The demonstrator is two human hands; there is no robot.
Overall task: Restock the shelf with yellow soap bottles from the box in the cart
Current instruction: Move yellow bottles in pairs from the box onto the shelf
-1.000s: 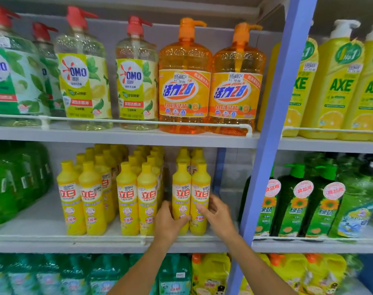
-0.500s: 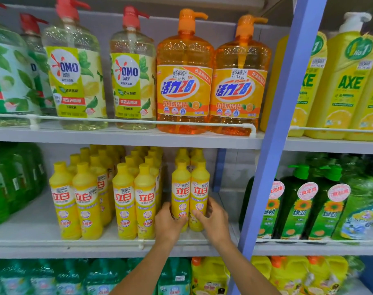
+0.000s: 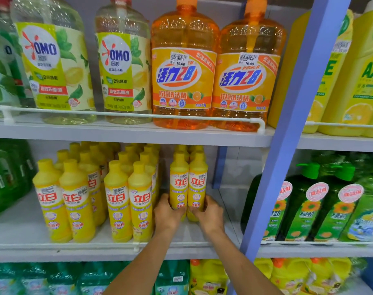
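Note:
Two yellow soap bottles stand side by side on the middle shelf (image 3: 21, 233), at the right end of the yellow rows. My left hand (image 3: 167, 213) grips the lower part of the left bottle (image 3: 178, 179). Around the base of the right bottle (image 3: 197, 179) curls my right hand (image 3: 210, 216). More yellow soap bottles (image 3: 117, 201) stand in rows to the left, several deep. The box and the cart are out of view.
A blue upright post (image 3: 287, 158) rises right of my hands. Large orange bottles (image 3: 183, 77) and clear OMO bottles (image 3: 53, 67) fill the shelf above. Green bottles (image 3: 313, 209) stand beyond the post and at the far left. A white rail (image 3: 96, 244) runs along the shelf's front edge.
Both hands have pushed the two front bottles further back on the shelf. The camera has moved closer to the shelf.

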